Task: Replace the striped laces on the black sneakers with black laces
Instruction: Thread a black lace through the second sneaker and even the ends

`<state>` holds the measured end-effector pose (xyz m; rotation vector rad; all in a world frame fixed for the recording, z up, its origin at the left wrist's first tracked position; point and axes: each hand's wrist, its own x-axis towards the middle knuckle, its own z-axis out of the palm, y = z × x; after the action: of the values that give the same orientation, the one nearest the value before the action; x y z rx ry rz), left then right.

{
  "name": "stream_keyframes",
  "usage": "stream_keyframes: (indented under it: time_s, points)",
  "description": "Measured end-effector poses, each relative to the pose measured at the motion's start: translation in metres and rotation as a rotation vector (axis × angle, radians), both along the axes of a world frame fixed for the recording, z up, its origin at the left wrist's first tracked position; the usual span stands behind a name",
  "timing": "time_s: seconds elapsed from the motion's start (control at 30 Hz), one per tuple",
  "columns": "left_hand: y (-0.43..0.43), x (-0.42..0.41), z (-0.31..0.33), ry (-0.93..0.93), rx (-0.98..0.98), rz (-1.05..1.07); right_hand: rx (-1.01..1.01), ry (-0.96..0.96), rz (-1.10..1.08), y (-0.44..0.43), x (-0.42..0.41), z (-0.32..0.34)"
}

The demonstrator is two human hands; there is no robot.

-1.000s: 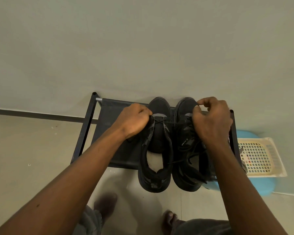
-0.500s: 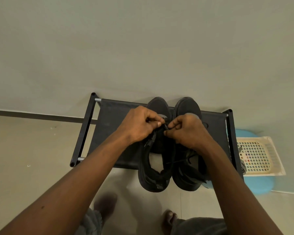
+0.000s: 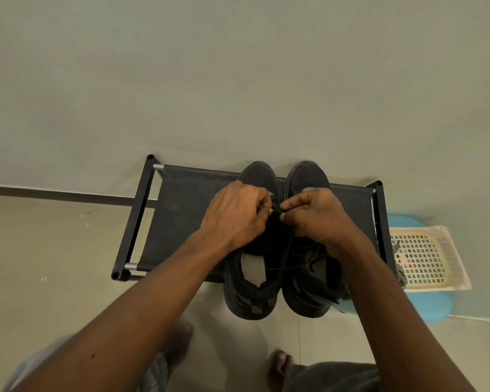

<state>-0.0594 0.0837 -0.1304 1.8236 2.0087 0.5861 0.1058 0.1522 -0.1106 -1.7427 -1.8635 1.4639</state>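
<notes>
Pinched in left hand [image 3: 235, 215], fingers curled tight: black lace [image 3: 277, 211]. Pinched in right hand [image 3: 320, 216], between thumb and forefinger: same lace, just beside the left fingertips. Hands nearly touching, held over the forward eyelets above the gap between the shoes. Cannot tell which shoe's eyelet takes the lace.

Count:
- Two black sneakers: left sneaker [image 3: 259, 176] and right sneaker [image 3: 309, 174], side by side, toes to wall, heels past the front edge of one black rack [image 3: 181, 210].
- Loose black strands across right sneaker.
- One striped lace [image 3: 401, 274] hanging at the rack's right end.
- One cream basket [image 3: 436, 256] on one blue object [image 3: 425, 304].

Small mark on left sneaker heel: too small to read.
</notes>
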Motion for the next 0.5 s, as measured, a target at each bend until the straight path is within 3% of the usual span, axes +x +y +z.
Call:
stream_keyframes:
  time_s: [0.1,0.27,0.5]
  points:
    - [-0.0003,0.0058,-0.0037,0.081,0.019,-0.011,-0.027,0.026,-0.01,0.0001,-0.0008,-0.0007]
    - [0.0011,0.0046,-0.0038,-0.083,0.015,0.089,-0.071,0.057,-0.011,0.0002,-0.0022,-0.0002]
    - [0.0002,0.0099,-0.0039,0.011,0.039,0.094,-0.065,0.025,0.064,0.0,-0.0024,-0.0025]
